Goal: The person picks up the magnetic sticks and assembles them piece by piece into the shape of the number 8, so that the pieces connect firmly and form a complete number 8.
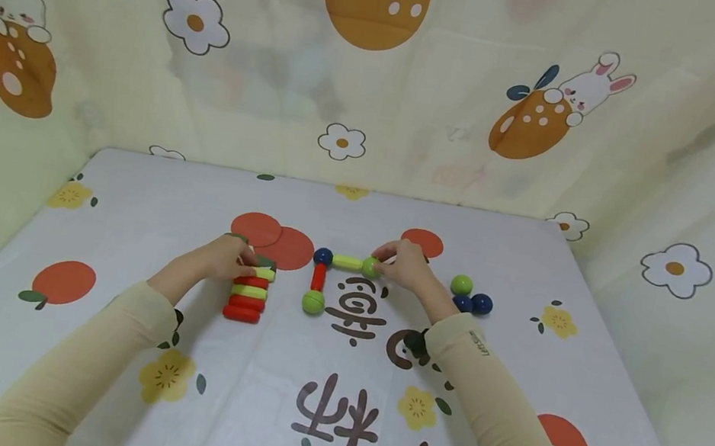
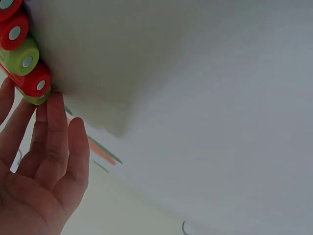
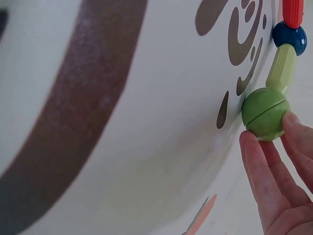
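Note:
My left hand is at the far end of a row of red and yellow-green magnetic rods. Its thumb and fingers pinch the farthest yellow-green rod, seen in the left wrist view just past a red rod. With its fingertips, my right hand grips a green ball. That ball joins a yellow-green rod, which runs left to a dark blue ball. From the blue ball a red rod extends toward me, ending in another green ball.
To the right of my right hand, a loose green ball and two dark blue balls lie close together. A printed cloth covers the table, and a patterned curtain stands behind it and at the sides.

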### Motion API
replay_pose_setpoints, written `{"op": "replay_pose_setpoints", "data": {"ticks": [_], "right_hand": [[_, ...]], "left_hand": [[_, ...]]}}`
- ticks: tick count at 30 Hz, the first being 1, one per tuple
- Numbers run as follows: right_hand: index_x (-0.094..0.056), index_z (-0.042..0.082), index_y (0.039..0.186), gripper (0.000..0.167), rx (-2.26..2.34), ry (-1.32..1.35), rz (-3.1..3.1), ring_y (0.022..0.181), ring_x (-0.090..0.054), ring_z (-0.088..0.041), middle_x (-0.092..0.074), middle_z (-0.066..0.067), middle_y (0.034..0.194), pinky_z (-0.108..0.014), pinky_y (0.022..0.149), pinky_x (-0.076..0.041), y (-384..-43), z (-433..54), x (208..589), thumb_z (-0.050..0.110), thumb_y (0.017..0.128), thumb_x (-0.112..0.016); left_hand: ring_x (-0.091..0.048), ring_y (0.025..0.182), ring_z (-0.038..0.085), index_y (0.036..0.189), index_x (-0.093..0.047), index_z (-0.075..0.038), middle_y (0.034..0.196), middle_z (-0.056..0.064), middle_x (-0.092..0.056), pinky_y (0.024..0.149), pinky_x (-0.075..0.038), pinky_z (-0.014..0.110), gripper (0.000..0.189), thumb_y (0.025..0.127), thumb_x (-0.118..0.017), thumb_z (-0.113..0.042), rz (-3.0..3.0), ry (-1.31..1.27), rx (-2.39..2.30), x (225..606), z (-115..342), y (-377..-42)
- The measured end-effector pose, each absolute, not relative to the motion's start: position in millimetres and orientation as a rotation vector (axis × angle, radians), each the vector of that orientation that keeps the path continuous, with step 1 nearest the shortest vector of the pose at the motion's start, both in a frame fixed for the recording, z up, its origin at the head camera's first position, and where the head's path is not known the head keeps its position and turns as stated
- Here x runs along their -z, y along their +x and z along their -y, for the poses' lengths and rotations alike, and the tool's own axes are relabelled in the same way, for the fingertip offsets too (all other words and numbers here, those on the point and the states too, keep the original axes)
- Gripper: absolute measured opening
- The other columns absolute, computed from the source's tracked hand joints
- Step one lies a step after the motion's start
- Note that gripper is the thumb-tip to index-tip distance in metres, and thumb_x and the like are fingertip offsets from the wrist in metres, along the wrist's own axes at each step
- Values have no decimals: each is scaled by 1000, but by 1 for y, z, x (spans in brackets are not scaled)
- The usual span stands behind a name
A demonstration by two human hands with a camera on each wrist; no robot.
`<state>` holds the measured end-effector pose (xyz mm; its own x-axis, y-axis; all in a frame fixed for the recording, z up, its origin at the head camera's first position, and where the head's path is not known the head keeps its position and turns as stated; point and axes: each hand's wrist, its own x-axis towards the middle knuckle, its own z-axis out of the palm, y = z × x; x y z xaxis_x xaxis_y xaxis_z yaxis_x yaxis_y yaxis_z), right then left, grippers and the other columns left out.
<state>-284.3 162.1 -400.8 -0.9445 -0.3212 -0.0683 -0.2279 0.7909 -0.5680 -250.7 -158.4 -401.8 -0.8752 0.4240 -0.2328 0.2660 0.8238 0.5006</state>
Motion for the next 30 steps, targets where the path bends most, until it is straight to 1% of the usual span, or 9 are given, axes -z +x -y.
{"op": "replay_pose_setpoints", "data": {"ticks": [4, 7, 13, 19, 23, 27, 30], "right_hand": [[-68, 1, 102, 22, 862, -435, -2822, 94, -59, -25, -67, -12, 97, -37, 80, -46, -284, -163, 401, 10, 81, -68], [-67, 0, 102, 22, 877, -432, -2805, 94, -59, -25, -66, -12, 97, -37, 80, -46, -283, -162, 402, 9, 81, -68], [-68, 1, 102, 22, 877, -405, -2801, 93, -58, -24, -66, -11, 97, -36, 79, -46, -284, -162, 402, 9, 81, -68], [-67, 0, 102, 22, 877, -418, -2807, 93, -59, -24, -66, -12, 97, -36, 78, -46, -285, -162, 403, 9, 82, -68], [-67, 0, 102, 22, 873, -413, -2810, 94, -58, -24, -66, -12, 98, -36, 79, -46, -284, -162, 403, 10, 82, -68], [-68, 1, 102, 22, 871, -394, -2806, 93, -58, -24, -66, -11, 98, -36, 78, -47, -284, -161, 402, 10, 82, -68], [-67, 1, 102, 22, 862, -393, -2808, 94, -58, -24, -66, -11, 98, -36, 78, -47, -284, -161, 401, 10, 82, -68]], "left_hand": [[-56, 82, 22, 101, -67, 4, 90, 10, -65, 71, -49, 31, 19, 86, -60, -5, -2685, 559, -668, 406, 161, -252], [-55, 81, 22, 99, -67, 4, 88, 10, -64, 71, -48, 32, 18, 86, -62, -7, -2714, 545, -657, 408, 163, -252], [-53, 85, 24, 102, -62, 3, 93, 11, -61, 72, -48, 33, 21, 87, -61, -11, -2718, 442, -743, 406, 162, -252], [-54, 85, 24, 100, -59, 1, 92, 11, -60, 72, -48, 32, 17, 86, -61, -9, -2699, 470, -837, 402, 155, -253], [-55, 88, 24, 100, -59, 1, 93, 11, -61, 76, -49, 34, 18, 86, -63, -9, -2694, 493, -854, 400, 147, -251], [-55, 89, 24, 104, -61, 1, 94, 10, -62, 80, -48, 35, 22, 86, -64, -9, -2707, 513, -863, 398, 139, -251], [-55, 89, 23, 105, -63, 0, 95, 9, -63, 79, -49, 34, 23, 84, -65, -10, -2717, 518, -880, 396, 134, -251]]}}
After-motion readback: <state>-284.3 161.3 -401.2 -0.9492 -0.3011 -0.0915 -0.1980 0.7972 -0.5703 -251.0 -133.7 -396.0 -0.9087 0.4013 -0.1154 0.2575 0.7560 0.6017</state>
